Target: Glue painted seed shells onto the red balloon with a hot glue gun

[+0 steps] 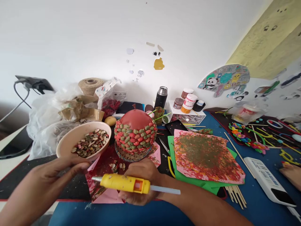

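My right hand (143, 175) is wrapped round a yellow hot glue gun (117, 182), its nozzle pointing left and a clear glue stick (166, 189) poking out of the back. Thumb and fingers pressed together, my left hand (63, 172) is just left of the nozzle; whatever it pinches is too small or hidden to name. Beyond both hands, a red balloon (135, 119) sits in a small woven basket (131, 155), its lower part covered with red and green painted shells (136, 138). A pale bowl (60, 147) of similar shells stands behind my left hand. Several loose shells (114, 166) lie on paint-stained pink paper (103, 196).
At the right are painted pink foam sheets (207, 157) over green ones, wooden sticks (236, 196), a white device (265, 179) and another person's hand (291, 174). Scissors (164, 146), a flask (161, 97), paint jars (189, 102), twine (90, 86) and plastic bags (47, 116) stand or lie further back.
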Demonstrator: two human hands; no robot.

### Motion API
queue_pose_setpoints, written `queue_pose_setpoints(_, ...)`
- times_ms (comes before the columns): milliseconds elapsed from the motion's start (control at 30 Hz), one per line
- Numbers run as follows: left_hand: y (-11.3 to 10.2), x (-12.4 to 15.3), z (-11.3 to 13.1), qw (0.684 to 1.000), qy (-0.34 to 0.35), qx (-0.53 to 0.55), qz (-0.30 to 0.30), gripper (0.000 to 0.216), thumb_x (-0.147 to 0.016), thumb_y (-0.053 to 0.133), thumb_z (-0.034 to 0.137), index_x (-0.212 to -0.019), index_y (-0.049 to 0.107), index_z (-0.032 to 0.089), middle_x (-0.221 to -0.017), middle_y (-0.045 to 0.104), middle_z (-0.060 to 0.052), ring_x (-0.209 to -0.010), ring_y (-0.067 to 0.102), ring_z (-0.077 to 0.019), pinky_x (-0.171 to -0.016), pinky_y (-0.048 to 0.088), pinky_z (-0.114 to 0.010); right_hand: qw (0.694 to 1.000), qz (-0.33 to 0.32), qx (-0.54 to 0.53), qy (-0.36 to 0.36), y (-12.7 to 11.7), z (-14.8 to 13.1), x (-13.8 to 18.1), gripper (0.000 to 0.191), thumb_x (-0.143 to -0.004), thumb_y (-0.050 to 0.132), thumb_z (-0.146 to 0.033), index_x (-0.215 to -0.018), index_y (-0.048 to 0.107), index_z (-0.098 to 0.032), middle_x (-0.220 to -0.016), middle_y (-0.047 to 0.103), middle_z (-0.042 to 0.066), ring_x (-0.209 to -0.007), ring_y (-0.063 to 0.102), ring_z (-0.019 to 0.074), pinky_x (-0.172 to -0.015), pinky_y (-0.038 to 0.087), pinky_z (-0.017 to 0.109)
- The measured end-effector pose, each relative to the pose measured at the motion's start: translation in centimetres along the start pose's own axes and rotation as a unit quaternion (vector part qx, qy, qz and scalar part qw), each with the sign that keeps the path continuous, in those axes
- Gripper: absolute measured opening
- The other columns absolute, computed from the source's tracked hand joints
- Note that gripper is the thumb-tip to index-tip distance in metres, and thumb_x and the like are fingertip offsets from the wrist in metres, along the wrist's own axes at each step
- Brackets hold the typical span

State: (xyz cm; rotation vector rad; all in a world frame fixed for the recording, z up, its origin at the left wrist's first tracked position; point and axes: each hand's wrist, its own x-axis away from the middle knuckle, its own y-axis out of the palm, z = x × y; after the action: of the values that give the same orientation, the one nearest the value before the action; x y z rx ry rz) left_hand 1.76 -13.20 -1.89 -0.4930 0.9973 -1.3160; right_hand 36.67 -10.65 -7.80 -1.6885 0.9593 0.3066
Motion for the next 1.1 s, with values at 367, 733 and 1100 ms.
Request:
queue_pose_setpoints(367, 7.1, 3.0, 7.7, 0.989, 0.133, -0.049, -0.043, 0.066, -0.133, 0.043, 0.068, -0.104, 0.090, 0.032, -0.096, 0.090, -0.006, -0.072, 0.088, -0.0262, -0.064, 0.068, -0.033, 0.988, 0.147, -0.054, 0.015, -3.8, -0.7, -0.1, 0.028, -0.123, 0.078, -0.051, -0.114, 0.070, -0.026, -0.084, 0.080, -0.002, -0.056, 0.070, 0.0168, -0.061, 0.064, 0.031)
queue_pose_setpoints(733, 9.6, 1.2, 7.1, 0.987, 0.146, -0.017, -0.063, 0.042, -0.127, 0.053, 0.045, -0.107, 0.087, 0.031, -0.105, 0.089, -0.007, -0.087, 0.089, -0.0281, -0.076, 0.072, -0.035, 0.981, 0.191, -0.022, 0.009, -4.9, -0.4, -1.1, 0.034, -0.131, 0.066, -0.048, -0.106, 0.075, -0.026, -0.084, 0.078, 0.001, -0.064, 0.072, 0.0203, -0.068, 0.071, 0.033)
queue_pose_setpoints(1100, 7.8, 1.5, 5.1, 0.992, 0.108, 0.041, -0.052, 0.042, -0.127, 0.059, 0.060, -0.131, 0.094, 0.037, -0.108, 0.101, -0.001, -0.074, 0.093, -0.0235, -0.076, 0.071, -0.026, 0.993, 0.093, 0.069, 0.022, -5.1, 0.3, -1.1, 0.042, -0.124, 0.084, -0.047, -0.089, 0.071, -0.027, -0.084, 0.077, 0.002, -0.076, 0.082, 0.0216, -0.075, 0.074, 0.034)
